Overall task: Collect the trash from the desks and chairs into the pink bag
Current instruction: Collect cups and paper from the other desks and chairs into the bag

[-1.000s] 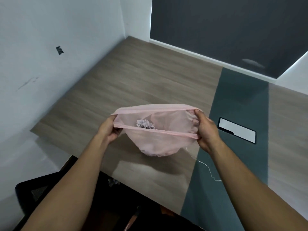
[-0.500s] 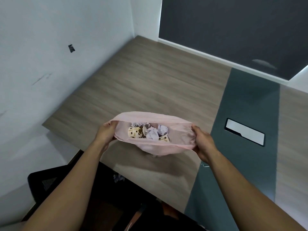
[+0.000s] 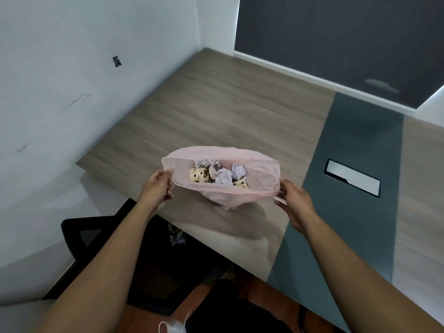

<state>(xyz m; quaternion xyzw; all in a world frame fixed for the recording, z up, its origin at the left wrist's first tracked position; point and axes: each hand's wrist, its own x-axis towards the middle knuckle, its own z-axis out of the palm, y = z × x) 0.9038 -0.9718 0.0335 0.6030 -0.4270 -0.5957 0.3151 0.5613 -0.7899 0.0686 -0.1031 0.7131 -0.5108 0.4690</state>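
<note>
I hold a thin pink bag (image 3: 259, 171) open above the near part of the wooden desk (image 3: 216, 111). My left hand (image 3: 157, 188) grips the bag's left rim and my right hand (image 3: 294, 200) grips its right rim. Inside lie crumpled white paper balls (image 3: 224, 176) and cream paper cups with brown spots (image 3: 199, 176). Another crumpled paper ball (image 3: 177, 237) lies on the black chair (image 3: 96, 236) under the desk's near edge. A white face mask (image 3: 175, 326) shows at the bottom edge.
A white wall (image 3: 72, 92) borders the desk on the left. A grey-green strip (image 3: 355, 188) runs across the desk at right, with a silver cable-port cover (image 3: 352, 180) set in it. A dark panel (image 3: 336, 39) stands behind the desk.
The bag's mouth has been pulled wider and lower, so the trash inside now shows clearly. My view has tilted down, bringing the chair and its paper ball into sight.
</note>
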